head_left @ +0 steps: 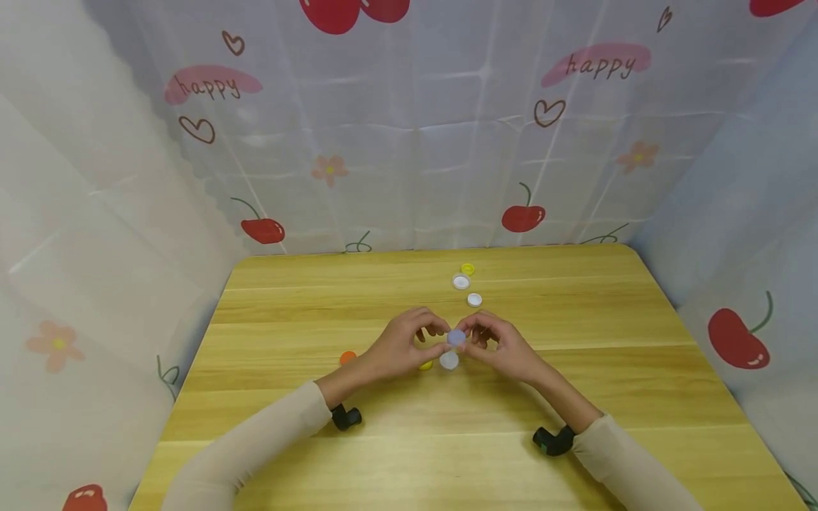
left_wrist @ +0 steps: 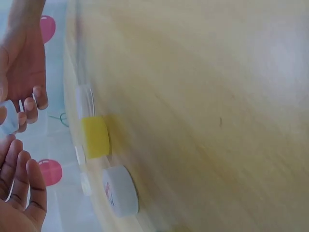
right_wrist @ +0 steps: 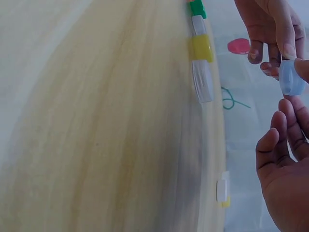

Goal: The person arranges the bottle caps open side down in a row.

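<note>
A small pale-blue, translucent round cap (head_left: 456,337) is held up above the table between both hands. My left hand (head_left: 409,344) pinches it from the left with thumb and fingertips. From the other side my right hand (head_left: 501,346) grips its edge. The right wrist view shows the same cap (right_wrist: 291,78) side-on, its wall ribbed or layered. Just under the hands lie a clear round lid (head_left: 449,360) and a yellow cap (head_left: 426,365), the latter partly covered by the left hand. An orange cap (head_left: 348,357) sits beside the left wrist.
Farther back on the wooden table (head_left: 415,461) are two white round lids (head_left: 461,282) and a yellow ring-shaped cap (head_left: 468,270). A white cap with red marks (left_wrist: 120,191) shows in the left wrist view, a green piece (right_wrist: 198,8) in the right. Printed curtains (head_left: 415,142) surround the table.
</note>
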`<state>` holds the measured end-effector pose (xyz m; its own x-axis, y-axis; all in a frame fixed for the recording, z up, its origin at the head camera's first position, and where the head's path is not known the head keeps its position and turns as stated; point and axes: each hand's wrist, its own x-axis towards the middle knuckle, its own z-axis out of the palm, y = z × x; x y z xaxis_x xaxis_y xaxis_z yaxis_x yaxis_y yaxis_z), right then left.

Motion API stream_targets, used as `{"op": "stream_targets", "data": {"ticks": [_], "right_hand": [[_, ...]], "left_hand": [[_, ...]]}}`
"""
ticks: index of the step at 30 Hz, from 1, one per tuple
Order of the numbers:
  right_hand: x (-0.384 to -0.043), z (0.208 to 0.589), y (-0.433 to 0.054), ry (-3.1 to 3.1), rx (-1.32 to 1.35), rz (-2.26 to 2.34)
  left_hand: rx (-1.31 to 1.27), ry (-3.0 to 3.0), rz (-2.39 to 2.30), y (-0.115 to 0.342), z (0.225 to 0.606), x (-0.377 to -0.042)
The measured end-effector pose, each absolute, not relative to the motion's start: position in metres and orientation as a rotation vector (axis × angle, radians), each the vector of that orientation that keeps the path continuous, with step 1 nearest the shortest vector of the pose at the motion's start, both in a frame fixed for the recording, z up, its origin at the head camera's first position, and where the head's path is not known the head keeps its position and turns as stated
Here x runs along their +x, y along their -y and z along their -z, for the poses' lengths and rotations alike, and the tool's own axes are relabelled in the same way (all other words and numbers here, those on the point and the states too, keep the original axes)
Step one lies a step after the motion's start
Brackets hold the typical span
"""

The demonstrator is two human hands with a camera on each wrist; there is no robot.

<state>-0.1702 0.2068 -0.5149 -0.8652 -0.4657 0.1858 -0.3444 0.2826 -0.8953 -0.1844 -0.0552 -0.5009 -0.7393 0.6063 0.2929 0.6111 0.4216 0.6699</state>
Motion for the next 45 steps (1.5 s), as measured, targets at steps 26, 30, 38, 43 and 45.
{"op": "stream_targets", "data": {"ticks": [26,30,38,43,45], "right_hand": [[-0.166,0.524,-0.239,-2.598,-0.852,1.159],[-0.165,0.526,-0.24,-2.586,-0.885,1.128],[-0.167,0.533,-0.241,-2.574,-0.876,1.109],[-0.169,0.532,-0.243,-2.558,-0.855,1.076],[-0.172,0.531,-0.248,-2.535,-0.829,1.087]], "left_hand": [[-1.131,2.932,0.704,0.004,0.52,-0.184],[-1.14,2.956,0.62,-0.001,0.522,-0.183],[-1.133,2.982,0.566,-0.005,0.528,-0.183],[-1.166,3.013,0.567,-0.002,0.527,-0.185],[-1.185,3.038,0.594,0.0,0.525,-0.187]]}}
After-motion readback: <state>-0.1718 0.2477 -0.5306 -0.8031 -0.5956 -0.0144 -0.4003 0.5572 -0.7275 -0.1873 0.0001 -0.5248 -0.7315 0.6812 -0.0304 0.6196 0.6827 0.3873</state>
